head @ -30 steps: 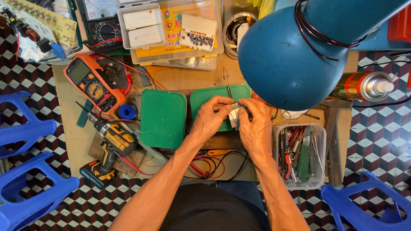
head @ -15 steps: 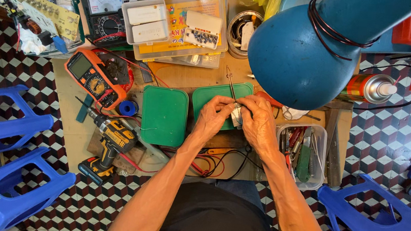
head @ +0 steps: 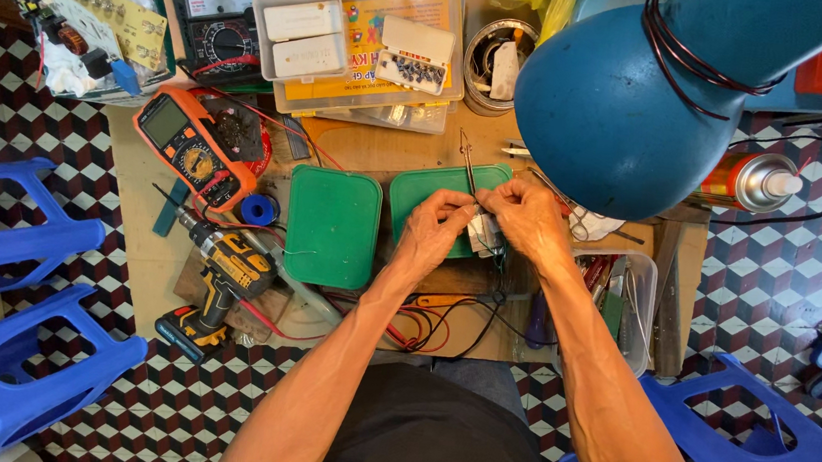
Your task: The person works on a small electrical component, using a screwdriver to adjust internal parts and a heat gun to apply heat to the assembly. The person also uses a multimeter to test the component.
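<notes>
My left hand (head: 434, 228) and right hand (head: 525, 220) meet over the table (head: 379, 148), fingers pinched shut together on a small grey metal part (head: 483, 233), mostly hidden between them; I can't make out its shape or which way it points. A thin probe (head: 467, 166) sticks up and away from my left fingertips, its long axis nearly straight away from me. Under the hands lies a green lid (head: 426, 184), with another green lid (head: 333, 226) beside it. Farther off, a clear box with yellow printed card (head: 380, 32) sits at the table's far edge. The blue lamp shade (head: 635, 92) hides what lies beyond my right hand.
</notes>
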